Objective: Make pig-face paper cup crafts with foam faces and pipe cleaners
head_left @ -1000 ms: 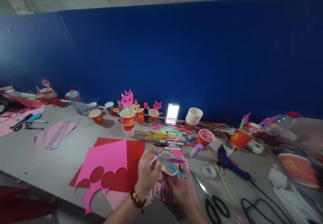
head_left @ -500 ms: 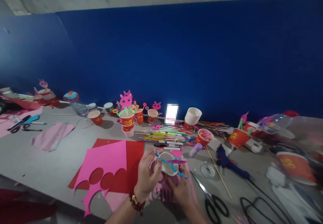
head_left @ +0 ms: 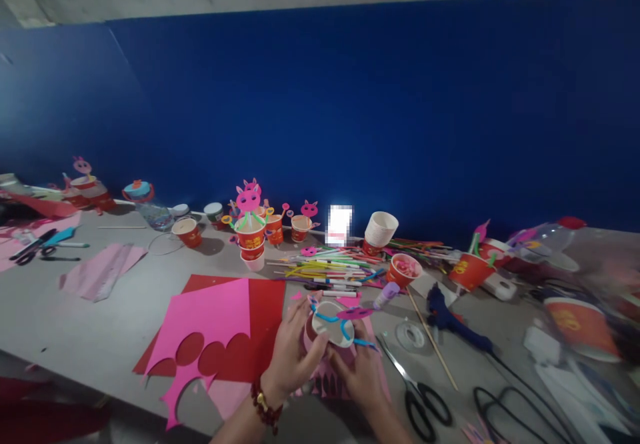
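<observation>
- The paper cup [head_left: 336, 334], mouth upward, sits at lower centre of the frame, between the hands.
- A blue stem [head_left: 326, 318] crosses its mouth; a magenta mask [head_left: 355, 313] stands by the rim's right.
- The left hand [head_left: 287, 354] has shifted its thumb to the near rim, apparently a regrip rather than a release.
- Both hands are partly closed around the cup, the right hand [head_left: 364, 376] at its lower right.
- Scissors [head_left: 411, 381] lie lower right; magenta paper [head_left: 215, 311] lies left.
</observation>
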`<move>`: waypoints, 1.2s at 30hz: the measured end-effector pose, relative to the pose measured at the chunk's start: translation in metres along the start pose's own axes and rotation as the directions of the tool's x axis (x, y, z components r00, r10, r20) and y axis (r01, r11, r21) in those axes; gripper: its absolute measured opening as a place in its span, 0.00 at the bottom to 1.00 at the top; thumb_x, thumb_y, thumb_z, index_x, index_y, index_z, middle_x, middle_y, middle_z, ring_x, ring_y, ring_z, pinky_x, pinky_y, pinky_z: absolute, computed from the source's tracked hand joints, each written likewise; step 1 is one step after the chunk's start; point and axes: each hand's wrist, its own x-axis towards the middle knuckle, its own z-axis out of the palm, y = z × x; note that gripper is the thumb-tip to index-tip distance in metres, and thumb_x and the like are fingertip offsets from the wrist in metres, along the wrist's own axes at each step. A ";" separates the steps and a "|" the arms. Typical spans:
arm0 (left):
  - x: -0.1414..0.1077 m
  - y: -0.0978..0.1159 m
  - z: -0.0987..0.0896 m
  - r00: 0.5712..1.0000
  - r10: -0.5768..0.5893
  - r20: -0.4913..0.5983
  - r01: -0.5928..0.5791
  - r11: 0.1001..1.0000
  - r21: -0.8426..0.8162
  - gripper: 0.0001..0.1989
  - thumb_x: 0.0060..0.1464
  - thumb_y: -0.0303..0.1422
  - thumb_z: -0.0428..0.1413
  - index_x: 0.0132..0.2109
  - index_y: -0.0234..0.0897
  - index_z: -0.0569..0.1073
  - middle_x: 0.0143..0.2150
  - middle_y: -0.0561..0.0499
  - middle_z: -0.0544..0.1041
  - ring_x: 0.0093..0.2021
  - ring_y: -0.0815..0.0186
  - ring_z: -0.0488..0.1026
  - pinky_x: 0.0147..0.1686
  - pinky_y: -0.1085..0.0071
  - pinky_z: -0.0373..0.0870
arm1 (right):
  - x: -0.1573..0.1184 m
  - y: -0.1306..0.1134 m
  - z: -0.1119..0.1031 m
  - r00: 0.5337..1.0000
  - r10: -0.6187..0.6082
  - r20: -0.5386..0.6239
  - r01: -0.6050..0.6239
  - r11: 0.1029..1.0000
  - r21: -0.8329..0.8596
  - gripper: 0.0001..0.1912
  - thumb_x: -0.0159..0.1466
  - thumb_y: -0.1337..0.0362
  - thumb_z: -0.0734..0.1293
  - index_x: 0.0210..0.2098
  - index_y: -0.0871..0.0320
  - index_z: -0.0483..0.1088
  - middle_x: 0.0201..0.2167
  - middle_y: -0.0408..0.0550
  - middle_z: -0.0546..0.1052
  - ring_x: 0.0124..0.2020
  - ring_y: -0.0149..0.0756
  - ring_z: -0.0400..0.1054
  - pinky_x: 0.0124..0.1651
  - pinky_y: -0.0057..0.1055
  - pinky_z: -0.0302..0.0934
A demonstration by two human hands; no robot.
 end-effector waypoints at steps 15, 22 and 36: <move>-0.010 -0.011 0.010 0.989 -0.131 0.069 0.142 0.972 -0.187 0.32 0.61 0.37 0.57 0.69 0.41 0.59 0.66 0.39 0.70 0.64 0.50 0.69 0.62 0.54 0.67 | -0.002 0.019 0.005 0.998 0.066 0.022 -0.068 0.987 0.146 0.29 0.59 0.60 0.68 0.60 0.54 0.64 0.53 0.54 0.78 0.55 0.50 0.73 0.57 0.44 0.68; -0.016 -0.018 0.022 0.975 -0.214 0.061 0.223 0.943 -0.246 0.32 0.62 0.37 0.57 0.69 0.39 0.59 0.67 0.38 0.68 0.66 0.50 0.66 0.63 0.54 0.65 | -0.005 0.029 0.006 0.992 0.118 0.049 -0.125 0.979 0.163 0.29 0.56 0.61 0.68 0.58 0.54 0.66 0.57 0.55 0.76 0.60 0.53 0.69 0.61 0.50 0.63; -0.012 -0.015 0.024 0.949 -0.307 0.074 0.314 0.890 -0.331 0.31 0.64 0.40 0.54 0.71 0.44 0.55 0.73 0.44 0.58 0.72 0.53 0.54 0.70 0.51 0.49 | 0.006 0.005 0.005 0.985 0.124 0.118 -0.145 0.970 0.195 0.27 0.61 0.57 0.67 0.59 0.55 0.66 0.53 0.54 0.78 0.56 0.50 0.72 0.59 0.45 0.68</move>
